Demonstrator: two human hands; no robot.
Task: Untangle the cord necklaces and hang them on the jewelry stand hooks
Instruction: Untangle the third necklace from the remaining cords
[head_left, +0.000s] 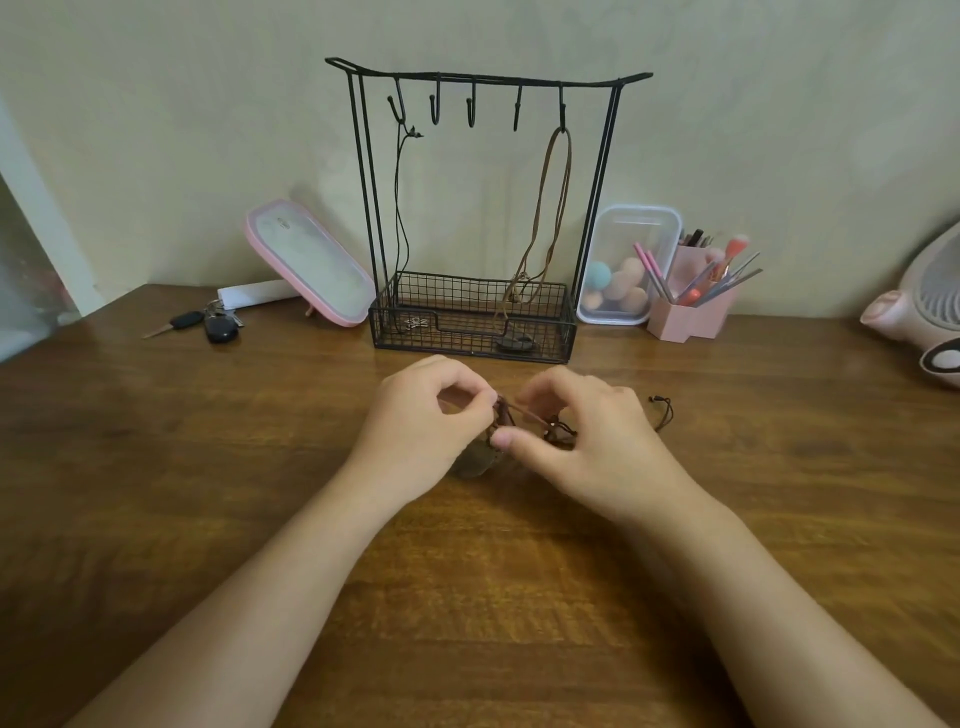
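head view, mid-untangle: pinching the tangle (558, 429) with left hand (421, 415), gripping a taut strand (531, 414) of it with right hand (587, 441), low over the table (208, 441), just before the stand (467, 340). two necklaces (550, 156) hung, middle hooks (470, 111) free. next, likely: working the knot loose gently, then lifting to a hook.

- Wooden table (156, 467), brown, grain visible.
- Bunch of keys (208, 323) with black fobs, lying flat at the back left.
- Pink-rimmed mirror (311, 262), tilted back towards the wall.
- White flat object (257, 292), just behind the keys.
- Clear plastic container (639, 228), upright against the wall, holding makeup sponges (618, 286).
- Pink holder (685, 317), touching the container, filled with brushes (727, 270).
- Pink appliance (924, 296), at the right edge, partly out of view.
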